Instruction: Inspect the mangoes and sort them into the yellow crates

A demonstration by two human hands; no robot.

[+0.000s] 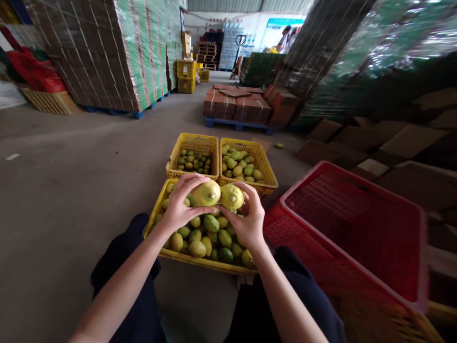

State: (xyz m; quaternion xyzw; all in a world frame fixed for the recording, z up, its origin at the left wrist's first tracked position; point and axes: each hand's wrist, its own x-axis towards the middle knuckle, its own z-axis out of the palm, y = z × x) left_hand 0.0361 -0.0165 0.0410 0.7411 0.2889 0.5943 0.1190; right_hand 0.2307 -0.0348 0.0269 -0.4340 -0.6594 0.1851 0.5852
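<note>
- Held one yellow lemon (206, 193) in the left hand (177, 204), a second lemon (232, 197) in the right hand (252, 216), close together above the front yellow crate (200, 262).
- Seemed mid-comparison; likely called next for easing one grip.
- Had green-yellow lemons (211, 223) heaped below, more in the back-left crate (194, 174) and back-right crate (268, 175).
- Had a red crate (357, 205) alongside.

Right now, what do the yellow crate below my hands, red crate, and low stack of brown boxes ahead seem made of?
Yellow crate: probably dull plastic, judging by its continuous, evenly coloured rim. Red crate: likely smooth plastic with a slight sheen, given its rounded rim and perforated walls. Brown boxes: apparently matte cardboard, with flat faces and straight edges.
</note>
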